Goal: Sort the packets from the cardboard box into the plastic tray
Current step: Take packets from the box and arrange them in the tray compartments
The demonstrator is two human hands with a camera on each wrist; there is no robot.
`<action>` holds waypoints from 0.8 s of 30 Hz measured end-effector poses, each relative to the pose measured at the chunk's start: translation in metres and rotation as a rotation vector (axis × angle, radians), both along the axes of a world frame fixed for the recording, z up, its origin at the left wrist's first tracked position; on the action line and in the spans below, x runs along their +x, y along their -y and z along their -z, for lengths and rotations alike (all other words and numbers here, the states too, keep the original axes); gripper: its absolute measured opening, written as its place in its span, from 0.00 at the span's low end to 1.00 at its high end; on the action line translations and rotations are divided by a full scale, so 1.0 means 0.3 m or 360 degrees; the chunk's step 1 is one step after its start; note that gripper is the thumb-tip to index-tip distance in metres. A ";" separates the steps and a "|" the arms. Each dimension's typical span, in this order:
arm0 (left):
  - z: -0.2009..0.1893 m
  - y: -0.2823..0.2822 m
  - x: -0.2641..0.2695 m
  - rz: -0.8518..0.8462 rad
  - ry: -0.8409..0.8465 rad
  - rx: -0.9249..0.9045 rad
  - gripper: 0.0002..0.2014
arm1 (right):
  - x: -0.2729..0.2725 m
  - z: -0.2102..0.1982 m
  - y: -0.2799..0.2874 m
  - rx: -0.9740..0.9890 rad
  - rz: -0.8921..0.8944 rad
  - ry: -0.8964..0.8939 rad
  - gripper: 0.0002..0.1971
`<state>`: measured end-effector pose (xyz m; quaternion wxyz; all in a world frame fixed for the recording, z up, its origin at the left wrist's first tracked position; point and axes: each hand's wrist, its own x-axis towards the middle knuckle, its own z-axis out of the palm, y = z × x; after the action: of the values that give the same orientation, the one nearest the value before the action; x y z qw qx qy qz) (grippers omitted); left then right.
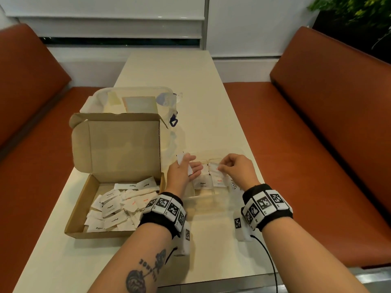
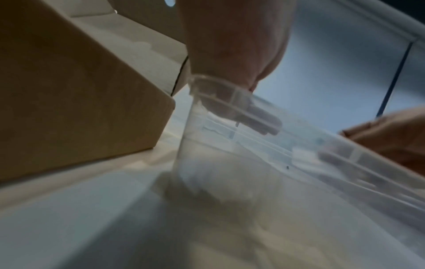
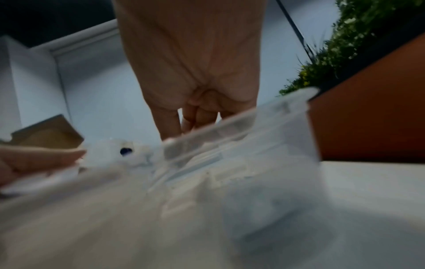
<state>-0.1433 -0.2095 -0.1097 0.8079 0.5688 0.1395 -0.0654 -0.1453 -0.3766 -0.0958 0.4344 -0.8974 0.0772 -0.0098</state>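
Packets (image 1: 118, 205) heaped loose in the open cardboard box (image 1: 80, 216) at the left of the pale counter (image 1: 173, 66), lid flap standing upright behind them; several more already upright in the clear plastic tray (image 1: 191, 196), just right of the box, printed "Pepper", "Salt" and "stevia". Left hand (image 1: 182, 172) reaching over the tray's left end, fingers stretched nearly straight with a white packet (image 1: 182, 158) caught between them, its top edge poking out past the knuckles. Right hand (image 1: 237, 168) hovering over the tray's right half, fingers curled in, fingertips pinching the top edge of a red-lettered packet (image 1: 214, 168) among those in the tray. Both forearms extended from the near edge of the counter, roughly parallel, each wrist wrapped in a black band with black-and-white marker tiles. Left wrist view showing the heel of the left hand (image 2: 232, 45) pressed close to the tray's rim (image 2: 230, 96), box wall (image 2: 80, 100) just beside. Right wrist view too blurred to confirm the grip. Lidded clear container (image 1: 137, 102) behind the box; orange bench seats (image 1: 317, 134) on either side.
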 end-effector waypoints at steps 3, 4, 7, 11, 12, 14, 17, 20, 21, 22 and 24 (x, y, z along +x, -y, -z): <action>-0.004 -0.007 -0.007 -0.0037 0.0014 -0.0071 0.20 | -0.010 0.018 0.012 -0.0202 -0.0010 -0.0097 0.04; -0.003 -0.006 -0.009 -0.0046 0.0020 -0.0071 0.21 | -0.011 0.022 0.012 -0.0250 -0.0032 -0.0110 0.05; -0.001 0.001 -0.014 -0.0045 0.0032 -0.0043 0.22 | -0.007 0.025 0.019 -0.0367 -0.0103 -0.0107 0.05; -0.001 0.004 -0.018 -0.0049 0.0039 -0.0029 0.22 | 0.006 0.024 0.020 -0.0602 -0.0235 -0.0119 0.03; -0.002 0.003 -0.018 -0.0047 0.0043 -0.0021 0.22 | 0.007 0.027 0.016 -0.0666 -0.0283 -0.0121 0.03; -0.003 0.003 -0.021 -0.0042 0.0048 -0.0013 0.21 | 0.005 0.039 0.008 -0.0770 -0.0347 -0.0112 0.03; -0.005 0.006 -0.022 -0.0030 0.0048 -0.0005 0.21 | -0.003 0.059 0.003 -0.0844 -0.0340 -0.0052 0.02; -0.006 0.006 -0.021 -0.0027 0.0039 -0.0009 0.20 | -0.009 0.065 -0.003 -0.0850 -0.0339 -0.0017 0.04; -0.005 0.006 -0.020 -0.0023 0.0039 -0.0009 0.20 | -0.009 0.065 -0.005 -0.0858 -0.0347 -0.0012 0.07; -0.004 0.006 -0.020 -0.0019 0.0036 -0.0010 0.20 | -0.009 0.067 -0.007 -0.0875 -0.0359 -0.0019 0.10; 0.001 0.006 -0.018 -0.0005 0.0025 -0.0014 0.20 | -0.007 0.070 -0.011 -0.0917 -0.0378 -0.0040 0.16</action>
<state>-0.1488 -0.2113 -0.1099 0.8117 0.5654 0.1337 -0.0605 -0.1473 -0.3734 -0.1169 0.1593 -0.9863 -0.0290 0.0306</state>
